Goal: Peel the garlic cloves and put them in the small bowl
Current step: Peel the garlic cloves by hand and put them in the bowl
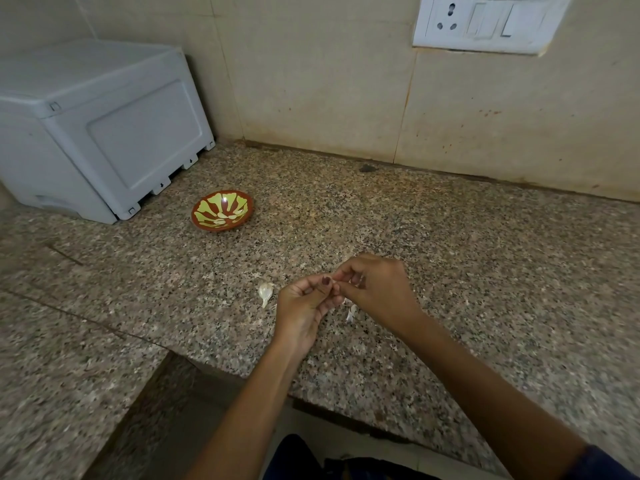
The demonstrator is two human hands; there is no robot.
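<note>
My left hand (304, 304) and my right hand (375, 289) meet above the granite counter, fingers curled, both pinching a garlic clove (335, 280) that is mostly hidden between the fingertips. A loose piece of garlic with white skin (265, 292) lies on the counter just left of my left hand. Scraps of peel (351, 312) lie under my hands. The small brown bowl with a yellow-green flower pattern (242, 216) stands further back to the left, with pale peeled cloves (221, 216) inside.
A grey plastic appliance (100, 133) stands at the back left, close to the bowl. A tiled wall with a white switch and socket plate (488, 22) runs behind. The granite counter (450, 237) has an L-shaped front edge near my forearms.
</note>
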